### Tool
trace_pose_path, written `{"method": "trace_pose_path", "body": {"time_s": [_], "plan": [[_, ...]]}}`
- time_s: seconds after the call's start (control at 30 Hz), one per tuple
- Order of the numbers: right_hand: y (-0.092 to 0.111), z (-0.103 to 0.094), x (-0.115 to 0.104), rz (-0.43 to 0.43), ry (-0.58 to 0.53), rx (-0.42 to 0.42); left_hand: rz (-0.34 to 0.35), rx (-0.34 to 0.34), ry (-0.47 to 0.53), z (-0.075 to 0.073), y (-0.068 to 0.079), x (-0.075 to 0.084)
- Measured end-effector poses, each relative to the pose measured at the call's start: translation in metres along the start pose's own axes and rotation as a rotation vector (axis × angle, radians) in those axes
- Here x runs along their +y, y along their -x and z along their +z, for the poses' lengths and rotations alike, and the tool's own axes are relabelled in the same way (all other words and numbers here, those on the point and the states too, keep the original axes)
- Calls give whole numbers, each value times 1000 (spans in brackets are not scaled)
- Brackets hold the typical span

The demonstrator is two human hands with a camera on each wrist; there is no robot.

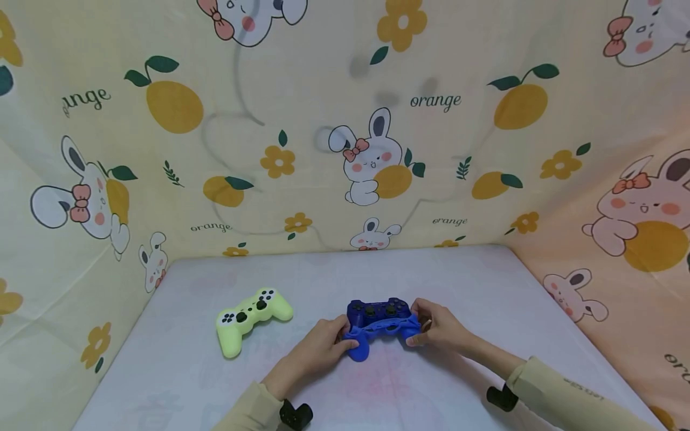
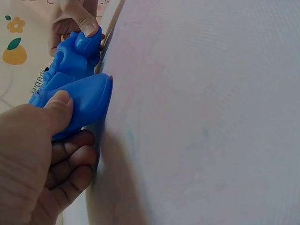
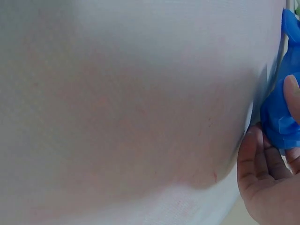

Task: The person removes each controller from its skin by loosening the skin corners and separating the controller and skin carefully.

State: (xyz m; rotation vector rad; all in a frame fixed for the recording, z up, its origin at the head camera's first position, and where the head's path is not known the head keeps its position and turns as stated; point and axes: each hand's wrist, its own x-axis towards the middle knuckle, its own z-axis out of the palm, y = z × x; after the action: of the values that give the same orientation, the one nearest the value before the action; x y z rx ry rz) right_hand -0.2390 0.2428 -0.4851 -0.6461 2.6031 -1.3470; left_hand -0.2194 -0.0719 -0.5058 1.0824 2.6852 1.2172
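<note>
A dark blue game controller [image 1: 380, 309] is in the middle of the table in the head view, its sticks and buttons facing up. A brighter blue silicone cover [image 1: 385, 327] wraps its grips and front edge, while the button face shows bare. My left hand [image 1: 321, 345] pinches the covered left grip, thumb on top, as the left wrist view shows with the cover [image 2: 86, 101] under the thumb. On the other side my right hand [image 1: 443, 326] holds the covered right grip between thumb and fingers. The controller's underside is hidden.
To the left on the white table [image 1: 431, 383] lies a second controller in light yellow-green [image 1: 253, 317], set at a slant. A printed cloth [image 1: 302, 108] with rabbits and oranges rises behind and along both sides of the table.
</note>
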Motion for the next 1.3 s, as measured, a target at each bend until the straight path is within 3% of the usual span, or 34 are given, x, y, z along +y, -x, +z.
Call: {"method": "trace_pose_path", "body": {"time_s": [0.37,0.8,0.9,1.03,1.13,1.3], "plan": [[0,0,2,10,-19,4,-2,3,-10,2,-1,0],[-1,1,3,2,50,22,6,12,-22,3,-1,1],[3,1,-11,-10,53,25,6,11,-21,2,-1,2],[3,1,-9,-17,53,24,3,11,-25,1,-1,3],[1,1,6,-22,31,26,5,18,-29,2,0,2],[2,1,5,-15,8,27,3,23,-37,2,0,1]]}}
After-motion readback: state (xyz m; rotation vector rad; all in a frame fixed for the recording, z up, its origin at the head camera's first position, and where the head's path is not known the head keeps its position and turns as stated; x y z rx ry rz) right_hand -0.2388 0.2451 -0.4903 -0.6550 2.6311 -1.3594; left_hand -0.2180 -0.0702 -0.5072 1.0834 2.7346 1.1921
